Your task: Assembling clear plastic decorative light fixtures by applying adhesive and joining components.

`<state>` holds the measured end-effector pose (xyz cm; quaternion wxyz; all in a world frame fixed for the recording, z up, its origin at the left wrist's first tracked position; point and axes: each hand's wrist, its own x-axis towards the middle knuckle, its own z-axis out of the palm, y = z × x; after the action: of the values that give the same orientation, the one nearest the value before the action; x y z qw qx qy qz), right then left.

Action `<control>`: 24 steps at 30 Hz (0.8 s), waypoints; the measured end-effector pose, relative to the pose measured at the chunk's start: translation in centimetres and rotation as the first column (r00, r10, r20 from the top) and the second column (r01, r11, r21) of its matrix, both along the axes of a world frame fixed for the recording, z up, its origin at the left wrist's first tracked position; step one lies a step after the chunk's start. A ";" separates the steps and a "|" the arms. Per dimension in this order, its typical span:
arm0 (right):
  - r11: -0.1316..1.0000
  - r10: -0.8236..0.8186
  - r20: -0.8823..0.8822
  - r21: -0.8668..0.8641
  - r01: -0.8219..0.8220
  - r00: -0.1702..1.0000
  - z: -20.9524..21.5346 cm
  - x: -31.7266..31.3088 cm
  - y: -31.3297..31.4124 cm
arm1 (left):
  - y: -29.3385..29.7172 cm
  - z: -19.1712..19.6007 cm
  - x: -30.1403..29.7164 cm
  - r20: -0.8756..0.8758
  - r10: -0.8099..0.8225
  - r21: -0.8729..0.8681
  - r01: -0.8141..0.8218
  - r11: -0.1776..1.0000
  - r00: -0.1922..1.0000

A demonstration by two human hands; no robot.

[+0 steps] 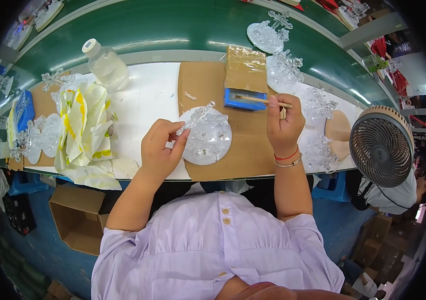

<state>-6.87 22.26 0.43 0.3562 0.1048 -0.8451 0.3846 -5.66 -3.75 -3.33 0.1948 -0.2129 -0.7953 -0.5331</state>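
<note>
A clear plastic piece with several small knobs [196, 123] is pinched between the thumb and fingers of my left hand [162, 145]. It is over a round white disc [208, 159] that bears more clear pieces and lies on a sheet of brown cardboard [253, 160]. My right hand [285, 122] grips a thin wooden stick [255, 99]. The stick's far end reaches into the open front of a small blue box [243, 106] covered on top with taped brown cardboard [246, 67]. What is inside the box is too dark to make out.
A black fan [382, 146] stands at the right end. Discs with clear pieces [284, 72] line the back right. At left are a capped bottle [107, 67], crumpled yellow-and-white wrapping [84, 127] and more clear pieces [35, 137]. An opened carton [78, 220] sits below the table's edge.
</note>
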 end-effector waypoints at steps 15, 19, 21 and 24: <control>0.998 0.036 0.026 0.057 -0.037 0.999 0.1 -0.4 -0.1 | 0.1 -1.7 -0.9 -0.093 -0.013 0.089 0.022 0.996 0.996; 0.998 0.022 0.012 0.062 -0.022 1.000 0.0 -0.2 0.1 | 0.3 -2.0 -1.2 -0.110 -0.015 0.092 0.026 0.995 0.994; 0.998 0.015 0.019 0.055 -0.016 1.000 0.1 -0.1 0.1 | 0.3 -2.2 -1.2 -0.109 -0.026 0.093 0.037 0.995 0.994; 1.000 0.005 0.013 0.025 -0.005 1.000 0.2 0.0 0.0 | 0.2 -2.4 -1.4 -0.123 -0.004 0.105 0.017 0.994 0.992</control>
<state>-6.87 22.29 0.68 0.3483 0.1089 -0.8519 0.3755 -7.03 -3.56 -5.71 0.2513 -0.2388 -0.7513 -0.5615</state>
